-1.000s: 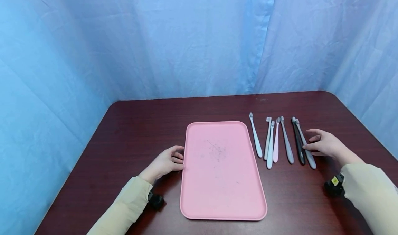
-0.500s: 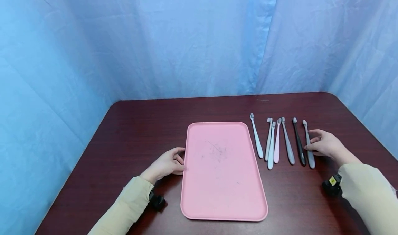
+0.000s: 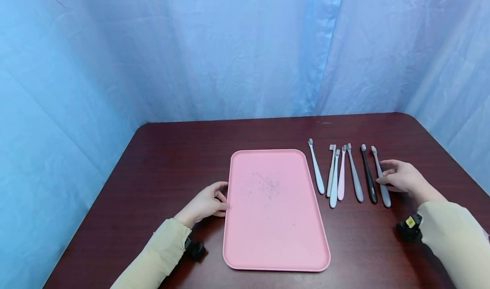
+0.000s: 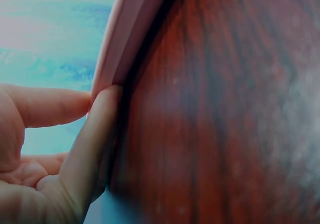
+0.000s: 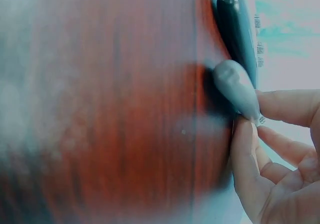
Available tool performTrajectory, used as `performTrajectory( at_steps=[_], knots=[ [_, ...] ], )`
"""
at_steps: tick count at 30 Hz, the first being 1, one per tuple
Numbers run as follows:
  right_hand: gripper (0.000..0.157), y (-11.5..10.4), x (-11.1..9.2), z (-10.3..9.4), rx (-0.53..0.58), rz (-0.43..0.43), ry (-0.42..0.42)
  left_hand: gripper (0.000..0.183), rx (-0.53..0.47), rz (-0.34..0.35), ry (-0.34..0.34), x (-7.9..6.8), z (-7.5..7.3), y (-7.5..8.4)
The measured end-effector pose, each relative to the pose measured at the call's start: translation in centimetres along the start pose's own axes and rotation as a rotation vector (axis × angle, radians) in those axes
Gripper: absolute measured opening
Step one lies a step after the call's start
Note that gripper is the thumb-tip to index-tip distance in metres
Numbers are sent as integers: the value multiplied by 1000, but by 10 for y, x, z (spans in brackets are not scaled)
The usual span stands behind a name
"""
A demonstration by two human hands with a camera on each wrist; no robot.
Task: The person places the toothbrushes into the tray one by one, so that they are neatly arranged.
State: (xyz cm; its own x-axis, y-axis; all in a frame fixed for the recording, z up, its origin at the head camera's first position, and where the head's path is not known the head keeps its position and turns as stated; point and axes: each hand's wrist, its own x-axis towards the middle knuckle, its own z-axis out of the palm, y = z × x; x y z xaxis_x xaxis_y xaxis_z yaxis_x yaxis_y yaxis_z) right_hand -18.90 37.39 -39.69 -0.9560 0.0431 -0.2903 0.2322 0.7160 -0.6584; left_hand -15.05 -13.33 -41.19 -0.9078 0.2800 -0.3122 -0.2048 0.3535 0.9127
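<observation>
A pink tray (image 3: pixel 275 212) lies flat on the table, and my left hand (image 3: pixel 204 202) is at its left edge. In the left wrist view, the thumb and a finger of that hand (image 4: pixel 55 149) pinch the tray's rim (image 4: pixel 127 34). My right hand (image 3: pixel 405 179) holds the handle of a grey toothbrush (image 3: pixel 384 194), the rightmost in a row. The right wrist view has its rounded handle end (image 5: pixel 235 84) between thumb and finger. Just left of it lies a black toothbrush (image 3: pixel 369 180), with a gap between the handles.
Left of the black brush lie another grey toothbrush (image 3: pixel 355 174), a pink one (image 3: pixel 342 178) and several pale ones, among them a white toothbrush (image 3: pixel 334 187) and one by the tray (image 3: pixel 317 170). Blue curtains (image 3: pixel 245 51) stand behind the dark wooden table (image 3: pixel 172 153).
The rightmost grey toothbrush, earlier close against the black one, has shifted right at its head and stands apart from it. Its handle end has since swung slightly right. The left hand stays at the tray.
</observation>
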Motion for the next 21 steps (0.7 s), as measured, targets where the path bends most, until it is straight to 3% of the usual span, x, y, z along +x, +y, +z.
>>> performTrajectory(
  at_steps=[11, 21],
  knots=[
    [71, 8, -3, -3, 82, -21, 5, 68, -20, 6, 4, -3, 0, 0],
    [84, 8, -3, 0, 190, 6, -22, 71, -38, -10, -9, -2, 0, 0]
  ],
)
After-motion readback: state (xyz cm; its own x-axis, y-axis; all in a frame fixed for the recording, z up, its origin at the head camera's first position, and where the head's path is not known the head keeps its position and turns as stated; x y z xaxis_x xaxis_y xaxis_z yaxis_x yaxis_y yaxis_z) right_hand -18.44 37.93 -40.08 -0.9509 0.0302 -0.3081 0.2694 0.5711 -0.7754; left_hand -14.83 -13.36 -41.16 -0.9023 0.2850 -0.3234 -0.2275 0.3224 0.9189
